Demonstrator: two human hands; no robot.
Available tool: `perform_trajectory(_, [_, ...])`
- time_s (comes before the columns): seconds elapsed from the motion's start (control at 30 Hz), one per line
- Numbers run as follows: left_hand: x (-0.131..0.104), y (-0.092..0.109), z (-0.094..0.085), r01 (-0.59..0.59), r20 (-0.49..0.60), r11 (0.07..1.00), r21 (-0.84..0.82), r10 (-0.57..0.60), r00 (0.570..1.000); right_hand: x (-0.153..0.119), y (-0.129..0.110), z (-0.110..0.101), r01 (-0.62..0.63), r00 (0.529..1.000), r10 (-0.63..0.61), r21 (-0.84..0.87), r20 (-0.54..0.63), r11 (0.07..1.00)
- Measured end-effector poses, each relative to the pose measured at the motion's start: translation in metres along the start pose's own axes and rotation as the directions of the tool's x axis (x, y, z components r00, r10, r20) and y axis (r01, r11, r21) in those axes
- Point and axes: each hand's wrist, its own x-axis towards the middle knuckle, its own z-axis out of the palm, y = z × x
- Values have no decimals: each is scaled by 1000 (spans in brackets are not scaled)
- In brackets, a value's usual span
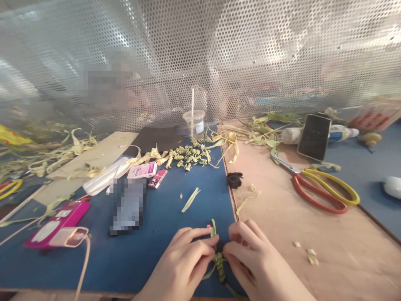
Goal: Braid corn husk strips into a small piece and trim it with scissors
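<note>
My left hand (187, 260) and my right hand (255, 257) meet at the front of the blue table. Between them lies a small braided piece of green leaf strips (219, 267), with loose strip ends sticking out at its top and bottom. The thumb and fingers of my left hand pinch a strip at the top of the braid. From the right, my other hand's curled fingers grip the braid's upper side; the exact strip is hidden. Beyond the fingers lie a short loose pair of leaf strips (191, 200) and a black hair tie or cloth bundle (234, 180).
Scissors with red and yellow handles (319, 188) lie at right near a propped phone (314, 137) and a bottle (340, 132). Finished-looking green knots (188, 155) sit before a plastic cup (194, 123). A pink power bank (58, 223) with cable is at left. Perforated metal (175, 62) closes the back.
</note>
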Motion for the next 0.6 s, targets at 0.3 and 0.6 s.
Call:
perform_trajectory(0.3, [-1, 1, -7, -19, 95, 999, -32, 22, 995, -3, 6, -2, 43, 999, -44, -52, -5, 998])
perform_trajectory(0.6, [-4, 3, -3, 20, 67, 995, -95, -14, 998, -7, 10, -3, 29, 999, -33, -103, -33, 994])
